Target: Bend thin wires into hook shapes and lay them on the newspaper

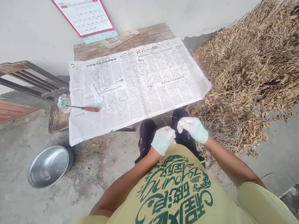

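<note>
A thin bent wire (169,116) spans my two gloved hands above my lap, just off the table's front edge. My left hand (164,137), in a white glove with a pale green cuff, is closed on one part of it. Gloved the same way, my right hand (190,127) pinches the wire further right. On the newspaper (130,115) lie several thin wire pieces (161,70), angular ones to the right and rounded loops (100,77) to the left. A white flat tool with a round end (96,93) and a red-handled screwdriver (90,109) rest on the paper's left part.
The newspaper covers most of a wooden table (151,32) against the wall. At left stand a wooden chair (25,67) and a metal basin (51,166) on the floor. A crumpled white-green bundle (63,102) touches the screwdriver tip. Dry stalks (252,62) pile up at right.
</note>
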`<state>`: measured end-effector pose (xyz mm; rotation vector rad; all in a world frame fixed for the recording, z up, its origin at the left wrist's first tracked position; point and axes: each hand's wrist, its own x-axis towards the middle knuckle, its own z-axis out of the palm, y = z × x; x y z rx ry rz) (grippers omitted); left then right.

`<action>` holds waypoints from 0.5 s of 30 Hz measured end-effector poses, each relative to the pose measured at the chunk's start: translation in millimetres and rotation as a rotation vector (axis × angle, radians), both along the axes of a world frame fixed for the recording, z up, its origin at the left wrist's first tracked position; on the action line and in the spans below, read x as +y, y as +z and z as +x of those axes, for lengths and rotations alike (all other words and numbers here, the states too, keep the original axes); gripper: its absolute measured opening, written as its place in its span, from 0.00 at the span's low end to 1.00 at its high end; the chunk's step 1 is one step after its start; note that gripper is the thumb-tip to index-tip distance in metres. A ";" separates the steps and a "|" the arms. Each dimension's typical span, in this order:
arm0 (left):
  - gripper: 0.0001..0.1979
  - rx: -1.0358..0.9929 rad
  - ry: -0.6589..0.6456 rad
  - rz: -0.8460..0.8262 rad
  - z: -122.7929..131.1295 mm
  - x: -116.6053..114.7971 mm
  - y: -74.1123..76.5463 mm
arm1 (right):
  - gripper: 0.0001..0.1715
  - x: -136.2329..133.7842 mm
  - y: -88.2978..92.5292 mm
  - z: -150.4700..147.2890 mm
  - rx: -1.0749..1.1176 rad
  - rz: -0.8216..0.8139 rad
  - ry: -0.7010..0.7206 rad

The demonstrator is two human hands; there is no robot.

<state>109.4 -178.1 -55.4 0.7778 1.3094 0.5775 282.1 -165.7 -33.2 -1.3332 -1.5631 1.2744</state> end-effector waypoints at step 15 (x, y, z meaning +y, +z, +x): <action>0.09 0.056 -0.063 -0.001 0.2 1.8 -0.1 | 0.22 9.9 3.8 -10.5 -0.409 0.007 -0.045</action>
